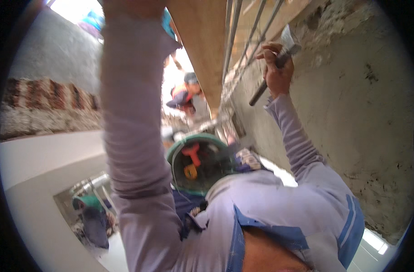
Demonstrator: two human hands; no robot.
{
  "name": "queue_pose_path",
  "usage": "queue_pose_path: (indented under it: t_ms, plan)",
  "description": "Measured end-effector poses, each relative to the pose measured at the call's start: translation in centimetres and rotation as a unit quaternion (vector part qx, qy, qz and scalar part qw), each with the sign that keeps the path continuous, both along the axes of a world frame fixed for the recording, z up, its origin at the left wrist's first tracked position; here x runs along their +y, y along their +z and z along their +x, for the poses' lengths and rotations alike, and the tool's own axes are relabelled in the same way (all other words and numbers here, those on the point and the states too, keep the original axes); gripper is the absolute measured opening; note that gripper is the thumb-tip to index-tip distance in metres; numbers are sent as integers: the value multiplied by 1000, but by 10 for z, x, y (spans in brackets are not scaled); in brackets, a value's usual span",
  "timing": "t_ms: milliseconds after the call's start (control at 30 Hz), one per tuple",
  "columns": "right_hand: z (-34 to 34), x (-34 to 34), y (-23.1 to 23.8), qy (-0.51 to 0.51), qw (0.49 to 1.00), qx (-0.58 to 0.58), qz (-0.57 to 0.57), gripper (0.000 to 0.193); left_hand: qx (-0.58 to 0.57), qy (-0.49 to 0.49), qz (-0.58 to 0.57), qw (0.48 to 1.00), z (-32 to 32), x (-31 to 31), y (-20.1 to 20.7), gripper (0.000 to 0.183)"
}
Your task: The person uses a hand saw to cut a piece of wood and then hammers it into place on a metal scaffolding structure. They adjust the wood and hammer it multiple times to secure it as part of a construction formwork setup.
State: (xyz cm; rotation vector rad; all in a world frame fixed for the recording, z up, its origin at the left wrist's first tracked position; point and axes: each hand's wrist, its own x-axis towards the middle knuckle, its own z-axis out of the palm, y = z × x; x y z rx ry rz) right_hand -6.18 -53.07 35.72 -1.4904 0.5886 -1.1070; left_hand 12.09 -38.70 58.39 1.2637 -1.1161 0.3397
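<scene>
My right hand (278,72) is raised beside the plastered wall, with its fingers closed round a hammer. The hammer (260,93) has a dark handle slanting down to the left and a grey metal head at the upper right. My left arm reaches straight up, and only the base of my left hand (135,8) shows at the top edge; its fingers are out of the picture. Between both arms stands a wooden board (199,50). Several steel bars (234,36) run up beside the board, close to the hammer.
Below me is a green bucket (174,153) holding a red tool (192,155) and a yellow tape measure (190,171). A grey plastered wall (352,113) rises on the right. Broken brickwork (53,95) lies left. One person (187,94) crouches beyond the board; another figure (96,224) is lower left.
</scene>
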Motion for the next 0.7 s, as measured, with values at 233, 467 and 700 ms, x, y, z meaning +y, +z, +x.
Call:
queue_pose_path:
  t_ms: [233, 467, 700]
  plan:
    - [33, -55, 63, -55, 984, -98, -140, 41, 110, -135, -58, 983, -19, -32, 9, 34]
    - [55, -72, 39, -94, 987, -102, -78, 42, 179, -143, -51, 972, -24, -17, 15, 40]
    - [76, -86, 37, -158, 971, -144, -106, 29, 124, -113, -89, 982, -22, -28, 10, 49]
